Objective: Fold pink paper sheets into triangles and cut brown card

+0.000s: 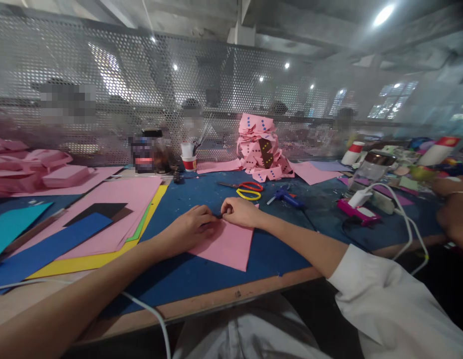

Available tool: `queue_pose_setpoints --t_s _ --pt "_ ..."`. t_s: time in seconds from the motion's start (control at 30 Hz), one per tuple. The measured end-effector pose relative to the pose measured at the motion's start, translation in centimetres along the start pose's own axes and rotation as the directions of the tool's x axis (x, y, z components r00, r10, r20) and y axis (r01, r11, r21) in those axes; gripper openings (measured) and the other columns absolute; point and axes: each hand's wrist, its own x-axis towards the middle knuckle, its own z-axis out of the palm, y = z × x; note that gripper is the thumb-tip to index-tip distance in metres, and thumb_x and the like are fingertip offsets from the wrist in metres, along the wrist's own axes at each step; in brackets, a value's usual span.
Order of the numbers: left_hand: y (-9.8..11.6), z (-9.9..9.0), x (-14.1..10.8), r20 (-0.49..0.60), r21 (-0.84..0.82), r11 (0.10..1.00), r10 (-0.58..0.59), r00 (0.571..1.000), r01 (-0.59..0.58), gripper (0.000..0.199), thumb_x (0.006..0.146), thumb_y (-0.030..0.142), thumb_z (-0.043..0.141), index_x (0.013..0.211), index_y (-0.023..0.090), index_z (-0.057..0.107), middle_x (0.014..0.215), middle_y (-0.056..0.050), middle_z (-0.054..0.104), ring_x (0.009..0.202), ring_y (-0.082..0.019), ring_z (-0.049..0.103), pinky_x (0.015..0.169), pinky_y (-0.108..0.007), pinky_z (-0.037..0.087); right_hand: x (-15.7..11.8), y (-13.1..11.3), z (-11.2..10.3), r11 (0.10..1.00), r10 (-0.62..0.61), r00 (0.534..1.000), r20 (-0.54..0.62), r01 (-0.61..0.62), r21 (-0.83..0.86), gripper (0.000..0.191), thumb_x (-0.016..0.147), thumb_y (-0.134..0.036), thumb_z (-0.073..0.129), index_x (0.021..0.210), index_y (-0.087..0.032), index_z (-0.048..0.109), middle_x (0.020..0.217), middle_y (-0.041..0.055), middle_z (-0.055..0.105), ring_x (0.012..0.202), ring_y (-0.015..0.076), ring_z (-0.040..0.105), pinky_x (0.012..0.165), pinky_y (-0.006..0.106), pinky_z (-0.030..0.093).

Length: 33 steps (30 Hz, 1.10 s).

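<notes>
A pink sheet (pixel 231 245) lies on the blue work mat (pixel 179 274) in front of me. Over its upper left part rests my left hand (pixel 192 228), fingers bent and closed together. My right hand (pixel 240 212) is pinched at the sheet's top edge, its fingertips almost meeting those of the left. Between the two sets of fingertips a small dark thing shows, too small to name. Just beyond the hands are scissors (pixel 250 192) with red and yellow handles and a blue glue gun (pixel 289 198).
Pink sheets (pixel 141 197) with blue and black strips lie left. At the back stand cups (pixel 189 162) and a pile of dotted pink pieces (pixel 259 149). Right are a jar (pixel 371 172), a magenta power strip (pixel 358 212), white cables and another person's arm (pixel 456 214).
</notes>
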Motion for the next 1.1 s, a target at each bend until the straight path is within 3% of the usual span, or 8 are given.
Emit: queue_pose_setpoints --t_s 0.37,0.7,1.1 --pt "-0.1 0.0 0.1 -0.002 -0.004 1.000 -0.014 1.000 0.014 0.025 0.095 0.029 0.054 0.114 0.023 0.070 0.106 -0.008 0.062 0.098 -0.020 0.057 0.088 -0.031 0.047 0.5 0.6 0.3 0.998 0.022 1.000 0.019 -0.023 0.062 0.013 0.075 -0.018 0.065 0.088 -0.019 0.066 0.079 -0.0007 0.068 0.072 0.0134 0.060 0.062 0.023 0.039" --pt "0.7 -0.5 0.2 0.022 -0.050 0.997 -0.056 0.998 0.057 0.025 0.094 0.026 0.056 0.114 0.023 0.070 0.107 -0.007 0.062 0.098 -0.021 0.058 0.089 -0.031 0.046 0.6 1.5 -1.5 0.990 -0.023 0.996 0.089 0.011 0.137 0.031 0.069 0.004 0.057 0.093 -0.015 0.063 0.096 0.0044 0.068 0.076 0.0113 0.059 0.068 0.022 0.045" --pt "0.7 -0.4 0.5 -0.009 -0.072 0.988 -0.134 0.991 0.133 0.023 0.092 0.028 0.055 0.105 0.023 0.073 0.102 -0.006 0.067 0.094 -0.020 0.062 0.087 -0.032 0.048 0.7 2.1 -1.9 0.982 -0.103 0.986 0.134 0.079 0.173 0.044 0.067 0.013 0.045 0.096 -0.013 0.066 0.101 0.0060 0.071 0.086 0.0124 0.062 0.077 0.023 0.048"
